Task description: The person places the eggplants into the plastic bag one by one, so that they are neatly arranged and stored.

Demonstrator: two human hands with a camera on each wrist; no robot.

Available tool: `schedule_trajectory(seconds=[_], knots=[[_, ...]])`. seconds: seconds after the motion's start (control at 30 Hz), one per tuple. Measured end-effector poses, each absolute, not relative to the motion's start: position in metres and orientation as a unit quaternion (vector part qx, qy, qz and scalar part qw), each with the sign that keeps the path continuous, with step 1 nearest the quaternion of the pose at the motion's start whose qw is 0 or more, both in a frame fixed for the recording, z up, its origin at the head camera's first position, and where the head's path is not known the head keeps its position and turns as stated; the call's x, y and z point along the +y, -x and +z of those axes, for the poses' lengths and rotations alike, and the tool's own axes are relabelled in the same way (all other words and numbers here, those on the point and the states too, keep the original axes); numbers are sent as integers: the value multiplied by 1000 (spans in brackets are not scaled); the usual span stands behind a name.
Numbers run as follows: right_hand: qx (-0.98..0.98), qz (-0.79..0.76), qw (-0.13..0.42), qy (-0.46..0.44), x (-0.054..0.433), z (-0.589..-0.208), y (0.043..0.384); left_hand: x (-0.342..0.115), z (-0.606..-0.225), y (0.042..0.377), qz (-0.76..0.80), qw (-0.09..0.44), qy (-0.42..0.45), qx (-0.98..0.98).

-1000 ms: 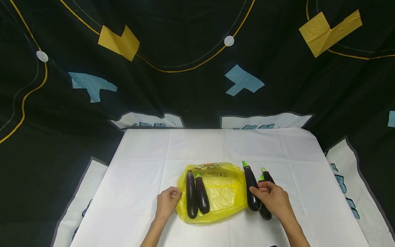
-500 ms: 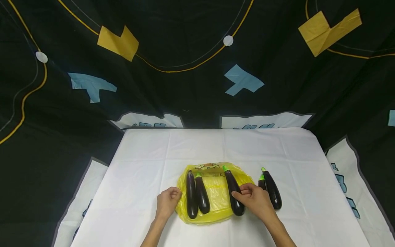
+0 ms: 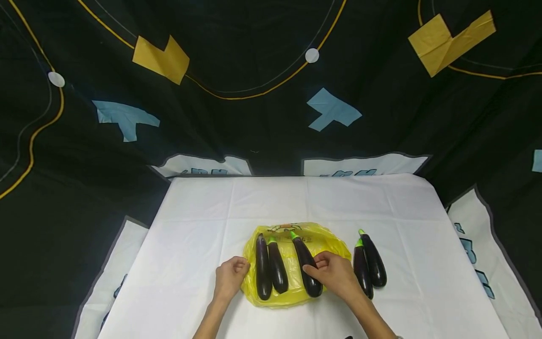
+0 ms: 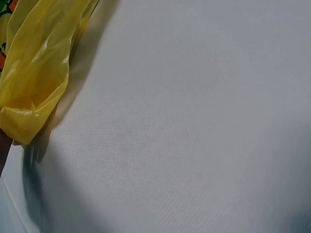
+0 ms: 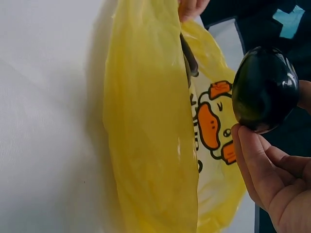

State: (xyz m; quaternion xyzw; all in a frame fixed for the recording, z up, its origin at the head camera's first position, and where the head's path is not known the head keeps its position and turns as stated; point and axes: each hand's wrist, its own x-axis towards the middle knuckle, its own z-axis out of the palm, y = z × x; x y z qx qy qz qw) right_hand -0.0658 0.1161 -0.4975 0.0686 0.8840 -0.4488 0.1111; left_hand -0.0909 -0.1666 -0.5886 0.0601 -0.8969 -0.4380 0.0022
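A yellow plastic bag point(image 3: 292, 278) with a printed cartoon lies spread open on the white table. Along its left edge, my left hand point(image 3: 230, 278) pinches the rim. Two dark eggplants, a left one point(image 3: 263, 273) and a shorter one point(image 3: 277, 268), lie side by side within the bag. My right hand point(image 3: 336, 275) grips a third eggplant point(image 3: 303, 254) by its side, green stem end pointing away, over the bag's right half. In the right wrist view, this eggplant's glossy round end point(image 5: 265, 90) stands clear above the bag's rim, held between thumb and fingers.
Right of the bag, two more eggplants, a nearer one point(image 3: 362, 273) and a farther one point(image 3: 375, 263), lie touching on the tablecloth point(image 3: 423, 282). A black curtain point(image 3: 254, 132) with taped shapes hangs behind the table. A small dark object point(image 3: 349, 337) shows at the bottom edge.
My right hand has carried the third eggplant leftward from beside the bag to over it, uncovering the two eggplants on the right. My left hand keeps its place on the bag's edge.
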Motion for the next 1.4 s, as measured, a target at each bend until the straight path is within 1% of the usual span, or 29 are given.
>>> schedule_trajectory(seconds=[0.3, 0.7, 1.17, 1.4], knots=[[891, -439, 108, -26, 105, -506, 69, -167, -588, 91, -437, 8, -51, -898], [900, -420, 118, -11, 93, -522, 74, -167, -587, 92, -430, 10, -46, -901], [914, -394, 99, -8, 79, -539, 84, -167, -587, 92, -440, 9, -37, -897], [914, -397, 80, -2, 75, -545, 89, -166, -586, 91, -439, 3, -40, -898]])
